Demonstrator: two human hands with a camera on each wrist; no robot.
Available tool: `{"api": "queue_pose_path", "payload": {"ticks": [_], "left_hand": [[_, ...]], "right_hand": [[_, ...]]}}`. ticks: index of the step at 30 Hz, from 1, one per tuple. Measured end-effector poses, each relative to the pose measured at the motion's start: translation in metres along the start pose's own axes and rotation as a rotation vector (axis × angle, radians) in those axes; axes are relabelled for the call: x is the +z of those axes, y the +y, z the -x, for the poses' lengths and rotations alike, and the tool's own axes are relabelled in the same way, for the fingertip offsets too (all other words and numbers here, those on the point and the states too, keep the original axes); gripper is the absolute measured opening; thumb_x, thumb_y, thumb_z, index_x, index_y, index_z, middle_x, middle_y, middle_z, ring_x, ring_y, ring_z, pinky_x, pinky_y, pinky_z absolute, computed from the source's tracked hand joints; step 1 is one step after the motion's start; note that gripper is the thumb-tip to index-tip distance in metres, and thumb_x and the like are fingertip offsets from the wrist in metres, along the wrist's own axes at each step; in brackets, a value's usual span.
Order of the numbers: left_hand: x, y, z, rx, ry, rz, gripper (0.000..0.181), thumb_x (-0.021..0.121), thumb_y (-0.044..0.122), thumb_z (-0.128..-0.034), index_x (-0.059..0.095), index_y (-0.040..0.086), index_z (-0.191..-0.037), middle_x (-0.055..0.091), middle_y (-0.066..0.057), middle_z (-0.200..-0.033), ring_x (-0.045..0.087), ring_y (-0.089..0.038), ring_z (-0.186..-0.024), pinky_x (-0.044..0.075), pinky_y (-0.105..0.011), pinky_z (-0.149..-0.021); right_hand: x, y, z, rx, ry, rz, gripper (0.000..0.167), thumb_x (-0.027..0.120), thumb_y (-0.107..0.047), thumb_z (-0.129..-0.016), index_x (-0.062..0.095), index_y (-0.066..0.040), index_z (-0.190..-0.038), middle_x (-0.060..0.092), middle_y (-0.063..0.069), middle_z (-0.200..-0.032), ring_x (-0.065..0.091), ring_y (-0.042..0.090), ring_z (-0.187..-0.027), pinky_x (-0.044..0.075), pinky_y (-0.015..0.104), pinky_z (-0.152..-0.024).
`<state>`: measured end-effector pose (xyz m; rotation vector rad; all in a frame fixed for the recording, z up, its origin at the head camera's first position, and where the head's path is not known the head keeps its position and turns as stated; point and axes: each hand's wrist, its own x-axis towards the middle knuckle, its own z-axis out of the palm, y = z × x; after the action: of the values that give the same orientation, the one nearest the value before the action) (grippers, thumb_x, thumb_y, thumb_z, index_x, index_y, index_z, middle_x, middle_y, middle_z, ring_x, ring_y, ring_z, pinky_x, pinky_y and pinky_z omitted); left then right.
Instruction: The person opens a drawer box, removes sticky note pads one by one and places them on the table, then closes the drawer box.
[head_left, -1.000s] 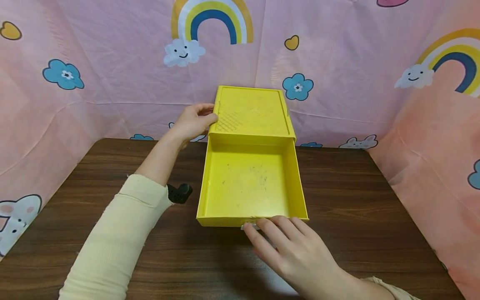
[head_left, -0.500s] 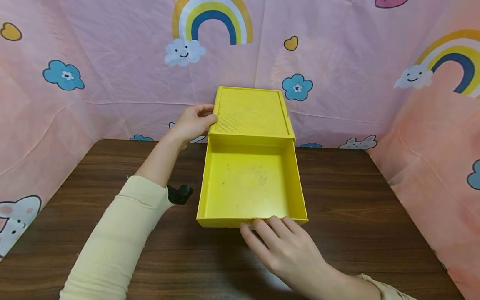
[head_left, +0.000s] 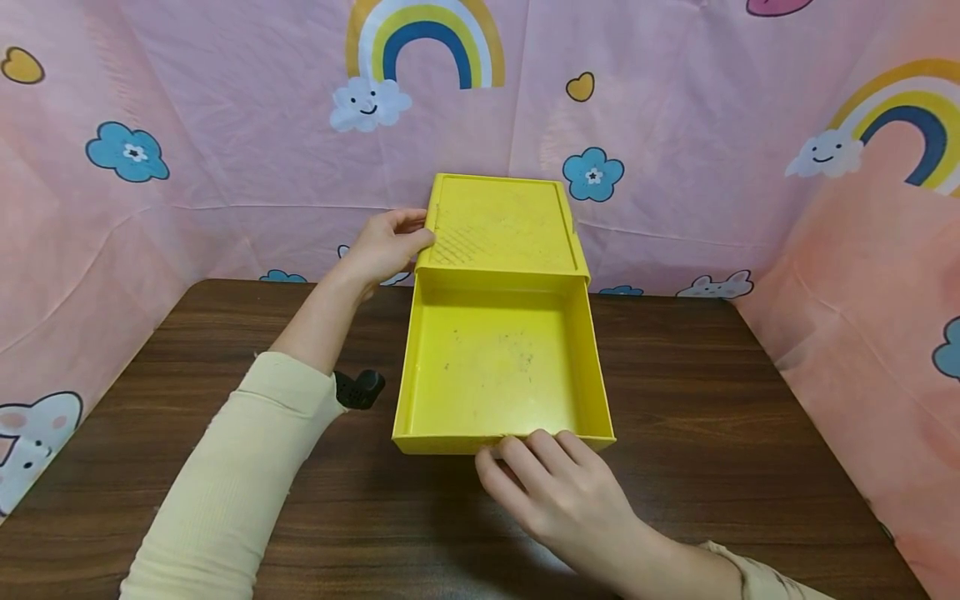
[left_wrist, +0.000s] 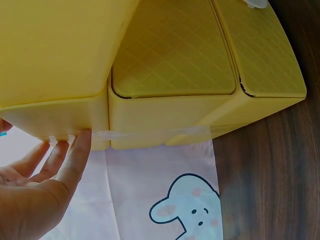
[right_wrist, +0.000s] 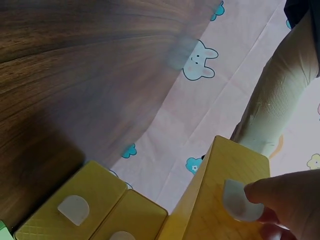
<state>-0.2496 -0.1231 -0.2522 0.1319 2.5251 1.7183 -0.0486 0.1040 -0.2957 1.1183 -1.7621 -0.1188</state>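
A yellow stacked drawer cabinet (head_left: 502, 225) stands at the back of the table. Its top drawer (head_left: 491, 358) is pulled far out towards me, with only dark scuffs on its floor. My left hand (head_left: 381, 248) holds the cabinet's left side, thumb near the top edge; in the left wrist view the fingertips press along that side. At the drawer's front, my right hand (head_left: 558, 500) has its fingers bent over the rim. The right wrist view shows a fingertip touching the drawer's whitish handle (right_wrist: 239, 200); the other fingers are partly out of view there.
Lower drawer fronts (left_wrist: 175, 55) with whitish handles (right_wrist: 74, 209) sit closed below the pulled-out drawer. A pink patterned cloth (head_left: 675, 125) hangs close behind and beside the dark wooden table (head_left: 690, 433). A black device (head_left: 360, 388) sticks out from the left wrist.
My right hand has shifted slightly left, and its fingers now cover the handle that showed earlier. The drawer and my left hand look almost unmoved.
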Motion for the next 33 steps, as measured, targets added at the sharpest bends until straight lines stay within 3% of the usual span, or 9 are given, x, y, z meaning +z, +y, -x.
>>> {"api": "queue_pose_path", "payload": {"ticks": [13, 33], "left_hand": [[0.0002, -0.0011, -0.0008, 0.004, 0.003, -0.001, 0.052, 0.050, 0.019, -0.0909, 0.038, 0.011, -0.141, 0.047, -0.006, -0.135, 0.053, -0.019, -0.108, 0.051, -0.029, -0.079], [0.0010, -0.0037, -0.0037, 0.002, 0.018, -0.006, 0.053, 0.051, 0.020, -0.0906, 0.038, 0.011, -0.141, 0.046, -0.006, -0.135, 0.053, -0.019, -0.111, 0.050, -0.034, -0.086]], "right_hand": [[0.0078, -0.0022, 0.0010, 0.015, 0.049, 0.000, 0.027, 0.040, 0.004, -0.087, 0.060, -0.013, -0.081, 0.048, -0.002, -0.070, 0.035, 0.012, -0.055, 0.023, 0.017, -0.050], [0.0070, 0.0001, -0.0037, 0.095, -0.002, -0.055, 0.029, 0.038, 0.003, -0.092, 0.061, -0.011, -0.082, 0.047, 0.001, -0.070, 0.036, 0.014, -0.057, 0.025, 0.019, -0.052]]}}
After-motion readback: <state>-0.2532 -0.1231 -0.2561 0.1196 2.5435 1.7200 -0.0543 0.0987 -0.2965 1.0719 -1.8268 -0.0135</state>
